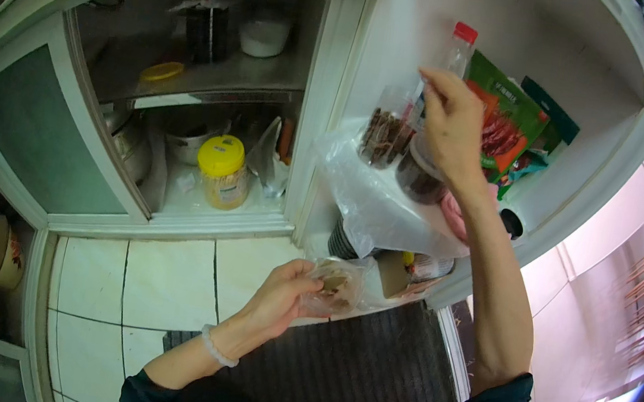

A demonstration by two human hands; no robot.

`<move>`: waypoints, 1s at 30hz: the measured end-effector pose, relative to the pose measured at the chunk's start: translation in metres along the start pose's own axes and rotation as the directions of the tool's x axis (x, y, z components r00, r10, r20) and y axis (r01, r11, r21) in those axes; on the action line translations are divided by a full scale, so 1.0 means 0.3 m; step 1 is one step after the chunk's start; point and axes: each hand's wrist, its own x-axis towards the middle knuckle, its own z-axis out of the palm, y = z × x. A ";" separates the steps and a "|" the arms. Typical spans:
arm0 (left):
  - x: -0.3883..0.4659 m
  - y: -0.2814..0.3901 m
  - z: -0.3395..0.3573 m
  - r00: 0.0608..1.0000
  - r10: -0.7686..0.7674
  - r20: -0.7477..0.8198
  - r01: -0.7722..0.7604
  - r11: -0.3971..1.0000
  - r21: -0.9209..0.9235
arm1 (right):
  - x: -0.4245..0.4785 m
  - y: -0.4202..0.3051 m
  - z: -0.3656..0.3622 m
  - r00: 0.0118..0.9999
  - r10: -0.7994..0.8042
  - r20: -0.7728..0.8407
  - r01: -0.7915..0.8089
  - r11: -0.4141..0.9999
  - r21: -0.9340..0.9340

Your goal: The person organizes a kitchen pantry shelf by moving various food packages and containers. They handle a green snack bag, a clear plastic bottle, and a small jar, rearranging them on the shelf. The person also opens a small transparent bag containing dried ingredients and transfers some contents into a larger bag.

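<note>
My left hand (277, 296), with a pale bead bracelet at the wrist, grips a clear plastic bag (336, 286) holding some dry brownish pieces. My right hand (451, 117) is raised over the plastic-lined shelf, fingers bent, beside a clear plastic bottle (459, 50) with a red cap. Whether its fingers touch or hold anything cannot be told. Below and left of it stand a clear jar of dark brown sticks (385, 139) and a round clear container with dark contents (418, 177). A green packet picturing red chillies (504, 115) leans behind the hand.
To the left, an open cabinet (325, 109) holds a yellow-lidded jar (222, 175), metal pots (188, 142) and a white tub (264, 35). Under the shelf's plastic sheet (384, 197) is a cardboard box (395, 276). A dark ribbed mat (365, 374) lies on the tiled floor (162, 283).
</note>
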 end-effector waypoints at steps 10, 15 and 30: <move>-0.009 -0.015 0.038 0.991 0.120 -0.062 -0.115 0.989 0.090 | -0.497 -0.321 -0.193 0.885 0.070 0.460 -0.199 0.950 0.239; -0.010 -0.052 0.063 0.986 0.149 -0.072 -0.136 0.977 0.164 | -0.671 -0.261 -0.209 0.875 0.125 0.469 -0.243 0.949 0.199; 0.011 -0.115 0.106 0.985 0.172 -0.006 -0.166 0.956 0.240 | -0.747 -0.221 -0.193 0.870 0.202 0.449 -0.255 0.965 0.059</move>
